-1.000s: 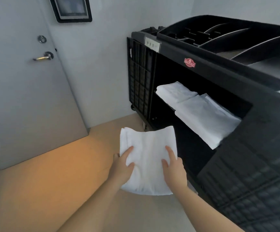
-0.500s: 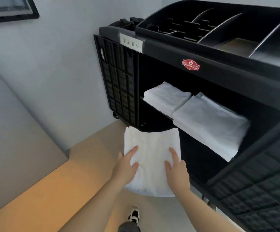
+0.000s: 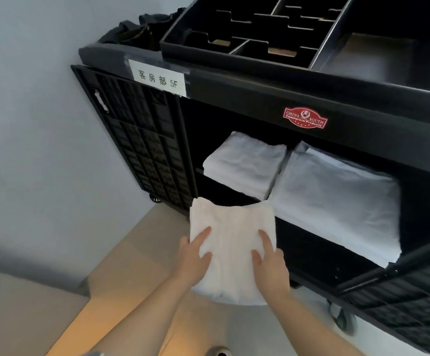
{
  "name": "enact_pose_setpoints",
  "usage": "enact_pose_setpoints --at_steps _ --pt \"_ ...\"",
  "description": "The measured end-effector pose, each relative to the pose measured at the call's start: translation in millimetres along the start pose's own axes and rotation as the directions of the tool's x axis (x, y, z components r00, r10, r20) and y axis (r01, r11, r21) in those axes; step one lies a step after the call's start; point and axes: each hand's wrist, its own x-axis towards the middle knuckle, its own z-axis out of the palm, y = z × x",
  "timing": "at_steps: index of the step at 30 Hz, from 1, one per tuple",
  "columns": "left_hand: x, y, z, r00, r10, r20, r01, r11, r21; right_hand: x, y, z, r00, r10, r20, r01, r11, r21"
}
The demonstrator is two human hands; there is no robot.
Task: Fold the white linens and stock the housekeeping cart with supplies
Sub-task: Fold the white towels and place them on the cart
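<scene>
At lower centre, the left hand (image 3: 194, 258) and right hand (image 3: 269, 263) grip the folded white towel (image 3: 230, 242) flat from both sides, probably to slide it unrumpled into the housekeeping cart (image 3: 260, 98).

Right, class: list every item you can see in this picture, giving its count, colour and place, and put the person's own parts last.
housekeeping cart: one, black, against the wall, filling the right of the view
top organiser tray: one, black, with dividers, on the cart top
paper label: one, white, on the cart's upper left edge
logo sticker: one, red, on the cart's front rail
folded linen stacks: two, white, side by side on the shelf, smaller left, larger right
folded towel: one, white, held in front of the shelf
caster wheel: one, grey, under the cart
left hand: holds the towel's left side
right hand: holds its right side
</scene>
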Motion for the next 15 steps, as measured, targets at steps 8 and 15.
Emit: enact_pose_setpoints --at_steps 8,15 --pt "58 -6 -19 0.988 0.112 0.104 -0.113 0.994 0.001 27 -26 22 0.988 0.142 -0.066 -0.140 0.990 0.030" --pt "114 -15 -54 0.943 0.245 0.227 -0.255 0.967 0.015 38 -69 53 0.941 0.298 -0.164 -0.287 0.954 0.083"
